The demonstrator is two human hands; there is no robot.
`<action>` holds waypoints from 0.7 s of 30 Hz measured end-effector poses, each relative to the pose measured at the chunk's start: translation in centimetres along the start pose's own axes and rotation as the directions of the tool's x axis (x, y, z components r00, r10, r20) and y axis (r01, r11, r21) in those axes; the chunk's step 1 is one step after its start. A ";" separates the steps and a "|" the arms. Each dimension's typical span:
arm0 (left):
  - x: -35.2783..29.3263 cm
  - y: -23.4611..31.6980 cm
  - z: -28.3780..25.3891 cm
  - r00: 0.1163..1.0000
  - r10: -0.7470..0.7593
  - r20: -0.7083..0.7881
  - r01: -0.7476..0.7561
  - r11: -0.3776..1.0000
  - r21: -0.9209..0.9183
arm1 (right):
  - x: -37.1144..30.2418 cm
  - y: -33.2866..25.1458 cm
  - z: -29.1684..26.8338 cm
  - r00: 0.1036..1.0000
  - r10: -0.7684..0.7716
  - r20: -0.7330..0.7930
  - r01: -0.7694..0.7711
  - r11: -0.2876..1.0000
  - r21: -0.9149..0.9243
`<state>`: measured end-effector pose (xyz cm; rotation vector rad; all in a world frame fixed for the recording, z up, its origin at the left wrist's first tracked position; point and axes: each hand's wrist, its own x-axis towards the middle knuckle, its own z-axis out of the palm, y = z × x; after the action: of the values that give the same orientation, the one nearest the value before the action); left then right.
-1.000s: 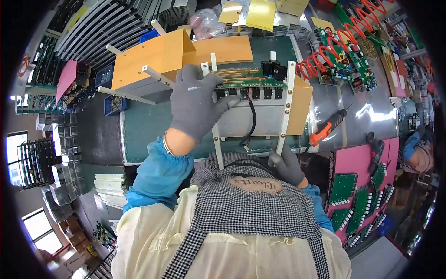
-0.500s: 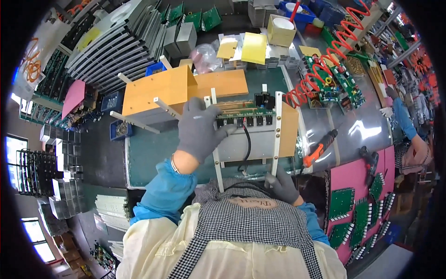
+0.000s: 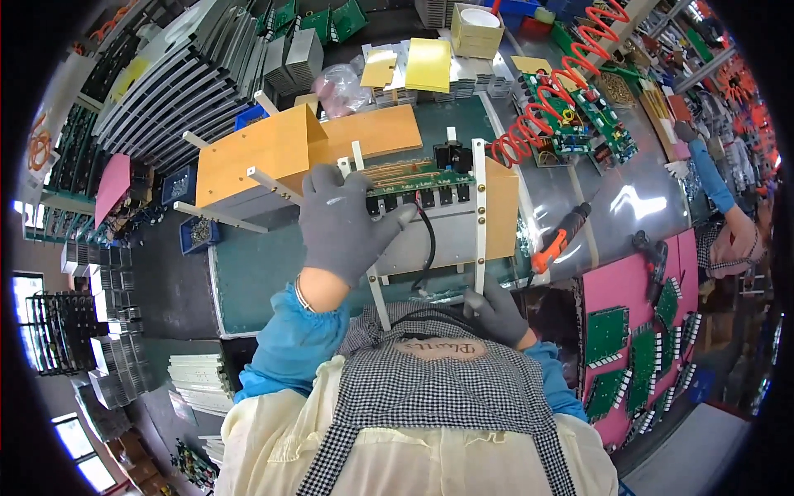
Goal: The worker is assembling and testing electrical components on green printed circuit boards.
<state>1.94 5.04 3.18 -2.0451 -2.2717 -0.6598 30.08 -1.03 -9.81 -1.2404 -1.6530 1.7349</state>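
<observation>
In front of me stands a metal assembly: a grey metal panel (image 3: 438,240) between white metal bars, with a green circuit board (image 3: 424,180) along its far side. A short black cable (image 3: 431,240) hangs from the board over the panel. My left hand (image 3: 343,223), in a grey glove, is closed over the assembly's left end, its thumb lying along the board's near edge. At the lower end of the right white bar (image 3: 480,219), my gloved right hand (image 3: 498,312) has its thumb and fingers around the tip; its grip is partly hidden.
Left of the assembly sits a similar unit with an orange-brown panel (image 3: 252,161). An orange and black power screwdriver (image 3: 561,240) lies to the right, below a coiled red hose (image 3: 538,124). Circuit boards lie on a pink sheet (image 3: 595,285). A co-worker's arm (image 3: 718,182) reaches in at far right.
My view has shifted, so the whole bench sits further left and higher in the picture. Both hands stay at the same places on the assembly.
</observation>
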 end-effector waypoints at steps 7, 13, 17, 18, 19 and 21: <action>0.6 0.6 0.5 0.999 -0.031 0.016 0.030 0.998 0.053 | 0.4 1.1 -0.3 0.999 -0.046 -0.018 0.046 0.999 -0.005; 1.0 0.9 1.1 0.999 -0.049 0.016 0.047 0.992 0.113 | 0.7 1.7 -0.6 0.996 -0.090 -0.028 0.091 0.994 0.063; 1.2 0.6 1.4 0.999 -0.032 0.023 0.029 0.993 0.118 | 1.0 1.0 -0.6 0.995 -0.090 -0.030 0.091 0.994 0.056; 1.5 0.4 1.5 0.999 -0.025 0.030 0.021 0.992 0.123 | 0.9 0.7 -0.7 0.997 -0.074 -0.013 0.075 0.996 0.057; 1.8 0.4 1.6 0.999 -0.022 0.034 0.017 0.991 0.131 | 0.9 0.5 -0.8 0.997 -0.078 -0.019 0.079 0.995 0.058; 2.2 0.7 1.4 0.997 -0.044 0.064 0.035 0.991 0.132 | 1.0 0.0 -0.8 0.996 -0.095 0.000 0.094 0.993 0.065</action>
<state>2.67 7.57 2.71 -1.9961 -2.3284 -0.4371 30.26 0.24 -9.98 -1.1126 -1.6171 1.7200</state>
